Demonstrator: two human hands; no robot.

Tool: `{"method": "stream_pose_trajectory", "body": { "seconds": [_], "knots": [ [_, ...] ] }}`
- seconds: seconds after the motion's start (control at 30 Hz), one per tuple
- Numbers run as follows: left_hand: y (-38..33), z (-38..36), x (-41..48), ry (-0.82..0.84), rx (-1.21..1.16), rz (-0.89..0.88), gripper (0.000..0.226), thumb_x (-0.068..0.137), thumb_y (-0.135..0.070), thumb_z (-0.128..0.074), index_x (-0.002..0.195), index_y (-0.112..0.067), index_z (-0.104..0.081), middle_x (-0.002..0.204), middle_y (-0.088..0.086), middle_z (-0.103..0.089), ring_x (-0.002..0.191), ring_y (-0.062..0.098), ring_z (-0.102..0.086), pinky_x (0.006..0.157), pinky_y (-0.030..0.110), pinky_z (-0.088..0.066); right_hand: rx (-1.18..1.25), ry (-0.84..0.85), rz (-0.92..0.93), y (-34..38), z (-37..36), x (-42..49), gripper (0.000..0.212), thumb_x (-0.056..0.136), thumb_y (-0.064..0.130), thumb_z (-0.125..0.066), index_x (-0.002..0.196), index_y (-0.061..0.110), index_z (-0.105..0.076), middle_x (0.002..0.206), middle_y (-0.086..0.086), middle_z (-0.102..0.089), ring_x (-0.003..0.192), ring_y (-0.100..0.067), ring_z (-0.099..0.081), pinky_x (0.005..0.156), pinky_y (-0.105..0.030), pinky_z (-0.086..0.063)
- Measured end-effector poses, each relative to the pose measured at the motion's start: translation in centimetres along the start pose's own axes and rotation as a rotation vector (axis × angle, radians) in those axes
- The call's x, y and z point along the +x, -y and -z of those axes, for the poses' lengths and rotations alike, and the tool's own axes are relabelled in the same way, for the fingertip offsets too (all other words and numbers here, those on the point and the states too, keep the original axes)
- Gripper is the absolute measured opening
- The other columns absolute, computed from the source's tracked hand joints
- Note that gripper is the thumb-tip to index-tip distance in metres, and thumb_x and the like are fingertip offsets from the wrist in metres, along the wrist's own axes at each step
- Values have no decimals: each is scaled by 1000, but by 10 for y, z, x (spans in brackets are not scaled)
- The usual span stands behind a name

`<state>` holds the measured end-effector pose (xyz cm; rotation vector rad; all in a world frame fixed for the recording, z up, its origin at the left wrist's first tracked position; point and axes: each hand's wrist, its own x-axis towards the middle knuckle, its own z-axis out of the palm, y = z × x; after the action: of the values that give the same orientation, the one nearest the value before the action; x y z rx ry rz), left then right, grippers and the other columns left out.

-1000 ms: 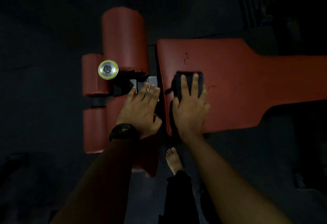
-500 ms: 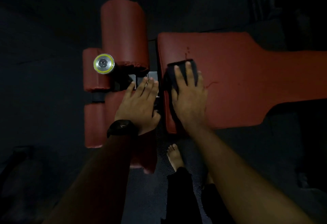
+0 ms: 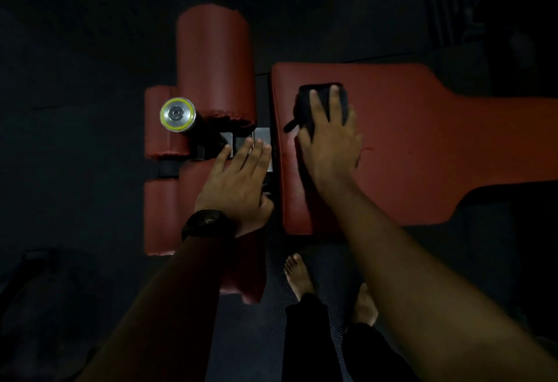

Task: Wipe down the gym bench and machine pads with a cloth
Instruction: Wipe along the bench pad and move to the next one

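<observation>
A red padded gym bench stretches from the middle to the right edge. On its left end lies a dark cloth. My right hand presses flat on the cloth with straight fingers. My left hand, a black watch on its wrist, rests flat with straight fingers on the metal frame between the bench and the red roller pads.
A silver and yellow end cap sticks out beside the large roller pad. Smaller red pads lie to the left. My bare feet stand on the dark rubber floor below the bench. The surroundings are very dark.
My right hand has pushed the cloth farther up the bench's left end, away from me. My left hand stays on the frame.
</observation>
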<state>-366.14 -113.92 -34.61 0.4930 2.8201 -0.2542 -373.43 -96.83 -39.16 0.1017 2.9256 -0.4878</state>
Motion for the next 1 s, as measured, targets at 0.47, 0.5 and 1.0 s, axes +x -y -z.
{"method": "stream_pose_trajectory", "body": {
  "seconds": [0.47,0.5,1.0],
  "knots": [
    [2,-5,3,-53,-22,-6,89,66,-38,-48,146,1,-48,152,19,-49,142,31,-44,116,56,-31,-16,-24,1,12,-1,24,70,101,48,-46,162,35,-13,171,-2,-3,151,-40,-19,105,-55,-41],
    [2,-5,3,-48,-22,-7,90,66,-39,-49,146,1,-48,151,19,-49,142,31,-45,116,56,-32,0,-36,-85,16,-3,13,70,101,47,-47,162,33,-15,171,-2,-4,150,-41,-21,105,-55,-42],
    [1,-2,3,2,-8,-1,88,73,-44,-45,149,0,-45,154,18,-45,144,32,-42,117,54,-24,-29,-39,-116,38,2,39,69,101,45,-48,162,32,-16,171,-5,-6,149,-42,-23,108,-55,-40]
  ]
}}
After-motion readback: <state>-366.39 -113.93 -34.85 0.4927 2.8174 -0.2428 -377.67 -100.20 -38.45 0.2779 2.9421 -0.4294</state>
